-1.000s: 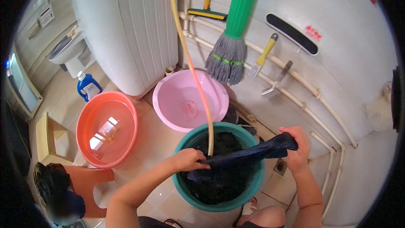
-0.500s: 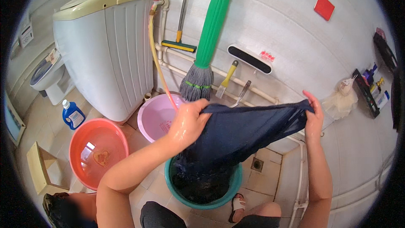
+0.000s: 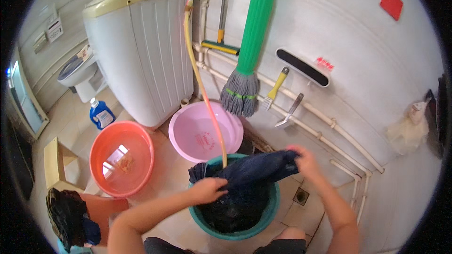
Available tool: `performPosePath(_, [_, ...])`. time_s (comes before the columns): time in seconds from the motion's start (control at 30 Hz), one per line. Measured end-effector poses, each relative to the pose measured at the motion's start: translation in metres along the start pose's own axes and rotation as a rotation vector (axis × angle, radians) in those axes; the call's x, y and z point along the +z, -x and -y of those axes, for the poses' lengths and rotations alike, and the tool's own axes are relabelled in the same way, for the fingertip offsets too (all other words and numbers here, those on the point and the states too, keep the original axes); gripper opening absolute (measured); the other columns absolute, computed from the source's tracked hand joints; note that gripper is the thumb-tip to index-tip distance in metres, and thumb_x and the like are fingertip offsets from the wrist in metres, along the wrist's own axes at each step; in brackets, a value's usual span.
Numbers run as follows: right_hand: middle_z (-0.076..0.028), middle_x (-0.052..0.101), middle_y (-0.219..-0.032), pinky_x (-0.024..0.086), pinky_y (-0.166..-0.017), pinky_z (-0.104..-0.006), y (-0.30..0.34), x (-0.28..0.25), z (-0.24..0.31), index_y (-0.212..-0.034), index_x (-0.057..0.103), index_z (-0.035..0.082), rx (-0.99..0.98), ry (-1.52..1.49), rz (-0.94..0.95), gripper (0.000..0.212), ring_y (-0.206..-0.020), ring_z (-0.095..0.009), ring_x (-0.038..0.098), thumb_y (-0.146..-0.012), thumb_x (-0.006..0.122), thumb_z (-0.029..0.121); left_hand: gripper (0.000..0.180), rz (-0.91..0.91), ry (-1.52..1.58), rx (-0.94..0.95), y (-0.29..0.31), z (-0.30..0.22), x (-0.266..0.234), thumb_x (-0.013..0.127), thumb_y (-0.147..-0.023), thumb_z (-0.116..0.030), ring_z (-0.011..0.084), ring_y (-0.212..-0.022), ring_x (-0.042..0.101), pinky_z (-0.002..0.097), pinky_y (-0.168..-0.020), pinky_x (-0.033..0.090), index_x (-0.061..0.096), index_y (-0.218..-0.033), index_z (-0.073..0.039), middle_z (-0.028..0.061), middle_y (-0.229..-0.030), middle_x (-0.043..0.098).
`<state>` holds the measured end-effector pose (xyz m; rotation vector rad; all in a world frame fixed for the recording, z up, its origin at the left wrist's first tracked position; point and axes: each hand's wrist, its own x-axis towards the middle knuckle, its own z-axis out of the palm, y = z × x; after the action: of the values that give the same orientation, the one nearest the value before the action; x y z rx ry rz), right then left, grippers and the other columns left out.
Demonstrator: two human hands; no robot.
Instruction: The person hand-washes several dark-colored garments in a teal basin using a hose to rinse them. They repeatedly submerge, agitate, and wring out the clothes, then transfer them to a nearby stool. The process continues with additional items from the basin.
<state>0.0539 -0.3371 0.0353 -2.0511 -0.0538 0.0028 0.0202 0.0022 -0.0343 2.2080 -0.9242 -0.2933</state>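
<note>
Both hands grip dark cloth over the green basin, lower centre. Beneath lies tiled floor — washer at upper left, mop against the pale wall, upper centre.

You face a pale wall carrying cream pipes; below, tiled floor with square drain; toilet, left.

Dark cloth — lower again, narrower again
</note>
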Motion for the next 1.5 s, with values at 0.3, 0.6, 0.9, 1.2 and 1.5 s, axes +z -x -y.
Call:
performPosePath(0.3, [-0.008, 0.017, -0.144, 0.015, -0.103, -0.057, 0.035, 0.171, -0.237, -0.137, 0.03, 0.02, -0.221, 1.155, 0.967, 0.053, -0.129, -0.035, 0.021, -0.085, 0.035, 0.01, 0.028, 0.159, -0.541, -0.782, 0.023, 0.067, 0.205, 0.058, -0.076, -0.023, 0.0435, -0.126, 0.02, 0.0581, -0.095, 0.029, 0.062, -0.101, -0.013, 0.0139, -0.14, 0.024])
performPosePath(0.6, [-0.01, 0.039, -0.129, 0.025, -0.097, -0.049, 0.052, 0.238, -0.334, -0.133, 0.029, 0.009, -0.02, 1.275, 1.233, 0.049, -0.114, -0.028, 0.037, -0.087, 0.039, 0.021, 0.052, 0.252, -0.114, -0.895, 0.023, 0.09, 0.316, 0.052, -0.073, -0.029, 0.0404, -0.12, 0.033, 0.0436, -0.1, 0.031, 0.052, -0.114, 0.002, 0.0281, -0.129, 0.033])
performPosePath(0.9, [-0.013, 0.048, -0.113, 0.034, -0.086, -0.0435, 0.036, 0.233, -0.332, -0.123, 0.042, 0.011, 0.065, 1.013, 1.268, 0.039, -0.099, -0.028, 0.046, -0.084, 0.044, 0.015, 0.04, 0.443, -0.126, -0.664, 0.039, 0.03, 0.293, 0.035, -0.091, -0.033, 0.0325, -0.101, 0.049, 0.0463, -0.087, 0.039, 0.048, -0.122, -0.011, 0.0162, -0.114, 0.048])
performPosePath(1.2, [-0.016, 0.058, -0.097, 0.043, -0.075, -0.0379, 0.023, 0.198, -0.311, -0.112, 0.056, 0.013, 0.06, 0.623, 1.092, 0.032, -0.084, -0.029, 0.056, -0.081, 0.048, 0.008, 0.034, 0.442, 0.007, -0.014, 0.035, -0.011, 0.25, 0.043, -0.083, -0.012, 0.0365, -0.077, 0.054, 0.0411, -0.064, 0.045, 0.051, -0.115, -0.005, 0.0209, -0.089, 0.052])
performPosePath(1.5, [-0.011, 0.061, -0.095, 0.044, -0.08, -0.0299, 0.0, 0.083, -0.174, -0.092, 0.062, 0.006, 0.004, 0.051, 0.634, 0.034, -0.084, -0.021, 0.058, -0.067, 0.043, -0.005, 0.018, -0.363, -0.13, -0.273, 0.026, -0.078, 0.057, 0.059, -0.072, -0.007, 0.0341, -0.084, 0.058, 0.0408, -0.075, 0.048, 0.061, -0.09, -0.003, 0.016, -0.087, 0.061])
